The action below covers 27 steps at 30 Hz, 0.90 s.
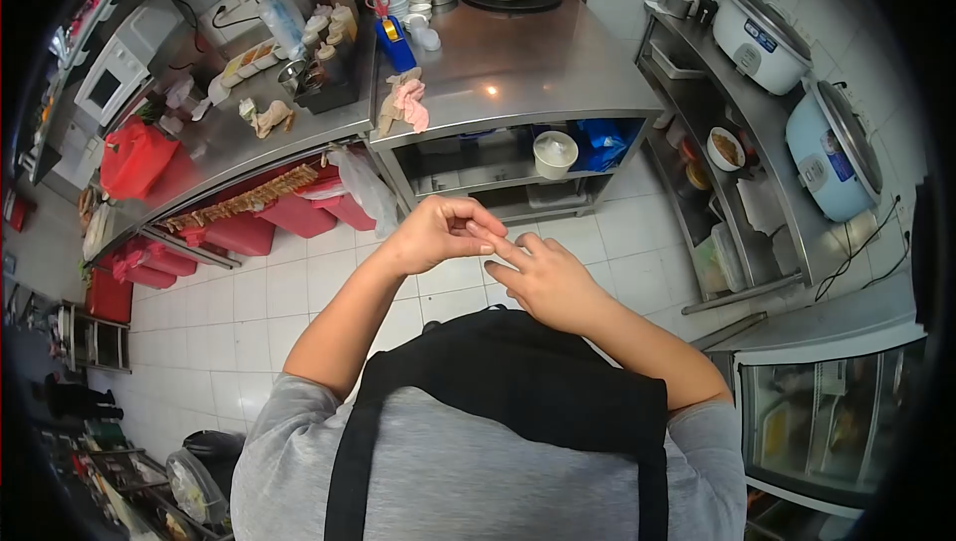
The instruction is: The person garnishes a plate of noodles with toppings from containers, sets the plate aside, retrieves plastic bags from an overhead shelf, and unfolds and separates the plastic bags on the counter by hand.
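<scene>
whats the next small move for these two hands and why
Probably draw the bare left hand apart from the bare right hand: the two touch in front of the black cloth apron, and no object shows in either, so separating them would likely free both to reach toward the grey metal counter ahead.

A head-worn camera looks forward and down over the wearer's apron (508, 372), the left hand (438, 237) and right hand (553, 280) close below. Its wide, round-edged view reaches past them to a counter (538, 58).
</scene>
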Each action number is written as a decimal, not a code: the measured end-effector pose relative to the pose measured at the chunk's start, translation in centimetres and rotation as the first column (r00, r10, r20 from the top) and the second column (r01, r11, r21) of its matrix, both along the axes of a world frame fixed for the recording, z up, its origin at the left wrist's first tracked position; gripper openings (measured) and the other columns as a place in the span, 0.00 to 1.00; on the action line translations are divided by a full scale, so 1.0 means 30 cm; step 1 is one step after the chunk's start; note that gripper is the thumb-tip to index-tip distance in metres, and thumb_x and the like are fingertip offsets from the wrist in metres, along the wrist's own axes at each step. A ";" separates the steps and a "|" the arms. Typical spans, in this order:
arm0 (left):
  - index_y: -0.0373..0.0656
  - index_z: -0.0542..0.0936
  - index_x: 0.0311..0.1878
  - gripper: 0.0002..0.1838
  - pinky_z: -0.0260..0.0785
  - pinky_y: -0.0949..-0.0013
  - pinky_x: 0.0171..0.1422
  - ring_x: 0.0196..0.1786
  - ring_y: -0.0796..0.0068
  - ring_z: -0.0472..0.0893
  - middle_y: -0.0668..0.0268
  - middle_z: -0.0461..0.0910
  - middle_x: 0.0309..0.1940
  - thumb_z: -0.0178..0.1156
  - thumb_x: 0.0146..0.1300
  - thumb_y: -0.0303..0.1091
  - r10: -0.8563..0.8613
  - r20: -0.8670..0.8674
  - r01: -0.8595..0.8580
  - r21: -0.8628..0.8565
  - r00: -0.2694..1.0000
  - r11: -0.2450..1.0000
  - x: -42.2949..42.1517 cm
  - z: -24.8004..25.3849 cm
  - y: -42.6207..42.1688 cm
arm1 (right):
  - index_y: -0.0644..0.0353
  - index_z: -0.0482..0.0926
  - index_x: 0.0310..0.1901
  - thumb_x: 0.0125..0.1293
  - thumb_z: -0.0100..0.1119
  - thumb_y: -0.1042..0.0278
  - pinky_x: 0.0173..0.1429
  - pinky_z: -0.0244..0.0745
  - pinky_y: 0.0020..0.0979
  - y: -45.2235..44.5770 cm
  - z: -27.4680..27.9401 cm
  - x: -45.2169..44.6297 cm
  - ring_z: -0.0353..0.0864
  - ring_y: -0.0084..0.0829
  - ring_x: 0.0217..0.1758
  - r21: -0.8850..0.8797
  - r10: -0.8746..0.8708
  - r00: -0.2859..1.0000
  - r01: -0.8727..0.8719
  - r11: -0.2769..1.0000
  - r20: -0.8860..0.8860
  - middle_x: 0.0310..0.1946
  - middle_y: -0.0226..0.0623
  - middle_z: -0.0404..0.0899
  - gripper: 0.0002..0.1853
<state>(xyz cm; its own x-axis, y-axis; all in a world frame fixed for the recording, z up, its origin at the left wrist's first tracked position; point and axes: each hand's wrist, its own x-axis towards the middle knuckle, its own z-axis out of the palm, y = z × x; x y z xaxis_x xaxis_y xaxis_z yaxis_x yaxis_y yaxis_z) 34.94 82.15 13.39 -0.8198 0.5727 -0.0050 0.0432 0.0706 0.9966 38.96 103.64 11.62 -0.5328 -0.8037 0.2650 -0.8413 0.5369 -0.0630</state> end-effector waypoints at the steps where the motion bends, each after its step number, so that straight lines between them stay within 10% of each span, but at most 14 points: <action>1: 0.35 0.81 0.41 0.12 0.71 0.77 0.46 0.40 0.80 0.79 0.67 0.79 0.36 0.64 0.51 0.17 0.021 -0.002 -0.021 0.009 1.000 1.000 0.003 0.002 0.005 | 0.53 0.76 0.48 0.48 0.65 0.66 0.44 0.73 0.34 0.001 -0.002 -0.003 0.69 0.34 0.44 0.006 -0.004 1.000 0.004 1.000 -0.002 0.54 0.31 0.67 0.21; 10: 0.38 0.83 0.36 0.09 0.71 0.73 0.45 0.40 0.76 0.78 0.66 0.80 0.35 0.67 0.48 0.22 -0.052 -0.367 -0.051 -0.266 0.929 0.963 -0.009 -0.006 0.019 | 0.55 0.78 0.38 0.51 0.59 0.68 0.40 0.73 0.35 0.024 -0.046 -0.002 0.71 0.35 0.43 -0.063 0.038 0.995 -0.033 0.997 0.087 0.58 0.31 0.66 0.11; 27: 0.40 0.83 0.41 0.12 0.75 0.72 0.44 0.37 0.71 0.81 0.63 0.82 0.35 0.67 0.52 0.27 -0.273 -0.355 0.161 -0.313 0.894 0.936 0.053 -0.080 0.047 | 0.53 0.77 0.49 0.57 0.48 0.72 0.49 0.74 0.40 0.002 -0.128 0.051 0.74 0.43 0.45 -0.048 0.109 0.950 -0.099 0.994 0.294 0.49 0.38 0.72 0.17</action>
